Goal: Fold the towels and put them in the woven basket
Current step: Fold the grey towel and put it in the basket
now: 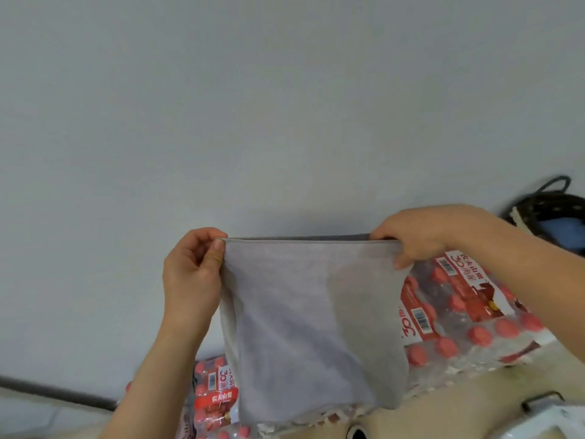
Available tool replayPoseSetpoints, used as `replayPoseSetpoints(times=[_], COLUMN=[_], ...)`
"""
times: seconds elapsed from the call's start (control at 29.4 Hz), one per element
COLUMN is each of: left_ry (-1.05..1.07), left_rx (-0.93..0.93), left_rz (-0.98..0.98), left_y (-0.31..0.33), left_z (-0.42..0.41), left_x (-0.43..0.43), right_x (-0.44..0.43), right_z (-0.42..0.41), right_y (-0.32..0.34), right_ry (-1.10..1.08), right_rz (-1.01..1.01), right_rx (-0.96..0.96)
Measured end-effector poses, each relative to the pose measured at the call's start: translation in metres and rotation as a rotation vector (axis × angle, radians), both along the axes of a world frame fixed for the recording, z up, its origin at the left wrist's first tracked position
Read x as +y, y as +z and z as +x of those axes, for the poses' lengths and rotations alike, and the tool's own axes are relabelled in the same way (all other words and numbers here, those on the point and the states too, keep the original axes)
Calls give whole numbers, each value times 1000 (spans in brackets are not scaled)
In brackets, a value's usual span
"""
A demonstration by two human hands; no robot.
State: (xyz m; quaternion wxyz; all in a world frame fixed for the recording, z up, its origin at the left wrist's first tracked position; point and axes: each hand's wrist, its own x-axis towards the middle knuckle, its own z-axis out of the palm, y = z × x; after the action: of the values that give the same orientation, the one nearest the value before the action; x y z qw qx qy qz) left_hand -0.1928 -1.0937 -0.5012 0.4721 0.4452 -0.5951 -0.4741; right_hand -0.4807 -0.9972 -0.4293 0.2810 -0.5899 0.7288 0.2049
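A grey towel (304, 327) hangs doubled in the air at the middle of the view, its top edge stretched level. My left hand (193, 277) pinches its upper left corner between thumb and fingers. My right hand (418, 236) grips the upper right corner with curled fingers. At the far right edge sits a dark woven basket (550, 204) with a loop handle and something blue inside it. The towel's lower edge hangs free over the packs behind it.
Shrink-wrapped packs of red-capped bottles (468, 315) lie behind and below the towel, more of them at the lower left (215, 403). A plain grey wall (253, 106) fills the upper view. A beige surface (443, 416) and a white object (557, 423) show at the bottom right.
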Motion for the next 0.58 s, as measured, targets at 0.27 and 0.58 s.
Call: replayPoseSetpoints(times=[0.27,0.58], left_ry=[-252,-447], left_rx=[-126,-328], left_rz=[-345,-618], left_y=[48,100], left_z=[-18,-35], left_x=[2,-18], right_x=[56,130], right_z=[-5,-31], right_y=[63,88], right_ry=[-45,289], right_rz=[-227,-905], right_rx=[40,619])
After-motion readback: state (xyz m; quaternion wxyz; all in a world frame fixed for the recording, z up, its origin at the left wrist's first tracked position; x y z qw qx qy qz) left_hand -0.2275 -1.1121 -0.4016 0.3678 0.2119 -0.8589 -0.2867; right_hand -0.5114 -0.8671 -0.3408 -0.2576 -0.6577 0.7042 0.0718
